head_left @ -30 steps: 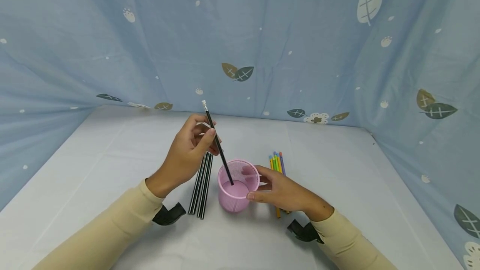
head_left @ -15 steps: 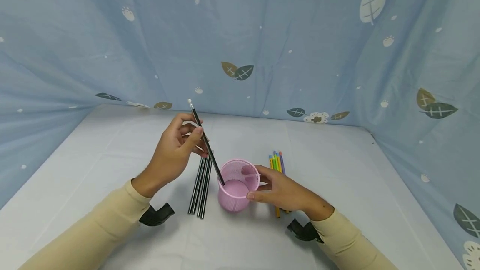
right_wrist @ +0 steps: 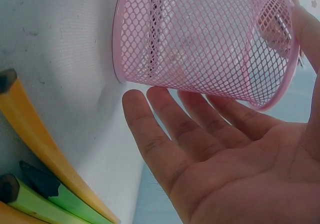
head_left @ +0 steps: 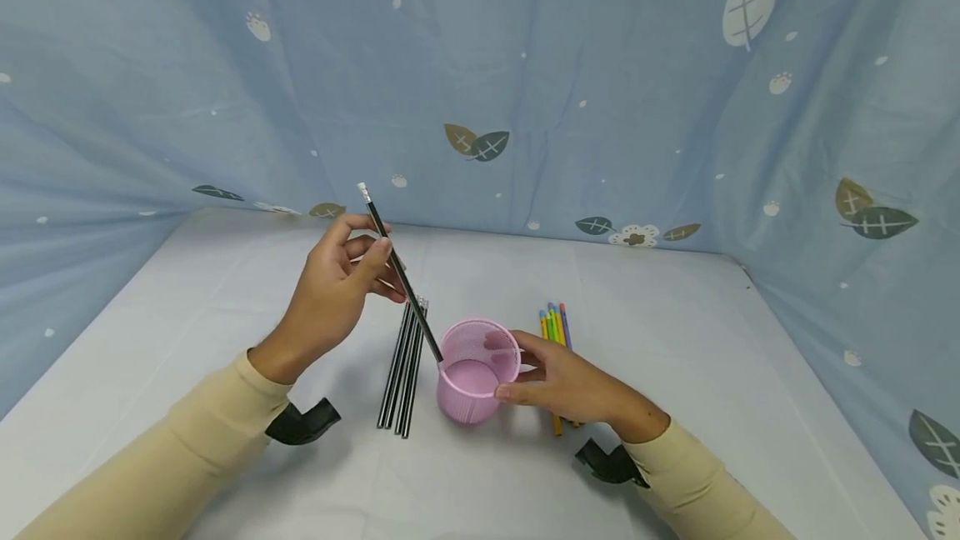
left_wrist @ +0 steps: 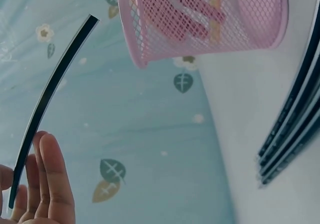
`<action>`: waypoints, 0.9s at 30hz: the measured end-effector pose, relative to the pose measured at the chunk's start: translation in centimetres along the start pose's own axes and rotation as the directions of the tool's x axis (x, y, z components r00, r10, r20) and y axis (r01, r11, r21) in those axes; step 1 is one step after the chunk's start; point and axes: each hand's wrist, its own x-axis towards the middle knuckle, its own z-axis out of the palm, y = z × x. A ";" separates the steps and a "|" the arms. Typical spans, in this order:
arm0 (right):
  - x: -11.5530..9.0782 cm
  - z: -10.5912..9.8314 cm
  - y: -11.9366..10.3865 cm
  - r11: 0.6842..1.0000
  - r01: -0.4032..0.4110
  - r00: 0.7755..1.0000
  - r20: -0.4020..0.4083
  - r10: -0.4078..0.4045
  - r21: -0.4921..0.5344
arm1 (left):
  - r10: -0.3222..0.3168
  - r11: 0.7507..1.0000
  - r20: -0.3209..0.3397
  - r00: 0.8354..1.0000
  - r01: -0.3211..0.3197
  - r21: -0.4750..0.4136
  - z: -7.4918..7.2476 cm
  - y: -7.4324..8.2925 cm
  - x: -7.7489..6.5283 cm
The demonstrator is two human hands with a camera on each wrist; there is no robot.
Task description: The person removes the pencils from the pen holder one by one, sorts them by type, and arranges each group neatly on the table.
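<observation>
My left hand (head_left: 330, 286) pinches a black pencil (head_left: 406, 283) between thumb and fingers near its upper part. The pencil slants, its white eraser end up left and its lower end right at the cup's rim in the head view; the left wrist view shows that end apart from the cup. My right hand (head_left: 573, 382) holds the pink mesh pencil cup (head_left: 467, 402) upright on the table, thumb at the rim and fingers along its right side (right_wrist: 200, 124). Several black pencils (head_left: 400, 377) lie side by side left of the cup.
Several coloured pencils (head_left: 556, 327) lie right of the cup, partly hidden under my right hand. A white cloth covers the table (head_left: 652, 315). Behind it hangs a blue curtain (head_left: 637, 107) with leaf prints. Black wrist mounts (head_left: 303, 423) sit below both sleeves.
My left hand has moved left and slightly up with the black pencil. The pencil's lower end has gone from inside the cup to its left rim. My right hand and the cup stay put.
</observation>
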 end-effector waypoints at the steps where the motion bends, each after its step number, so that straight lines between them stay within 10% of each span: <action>1: 0.0 0.0 0.0 1.000 0.002 1.000 0.000 -0.002 0.000 | -0.006 1.000 0.001 1.000 0.006 0.003 -0.1 0.0 0.0; 16: -0.1 0.0 0.1 1.000 0.019 1.000 0.002 -0.019 -0.011 | -0.188 0.976 0.038 0.981 0.182 0.115 -2.0 -1.0 0.8; 27: -0.1 0.0 0.1 1.000 0.010 1.000 -0.003 -0.010 -0.015 | -0.332 0.927 0.094 0.939 0.306 0.215 -2.2 -3.8 1.0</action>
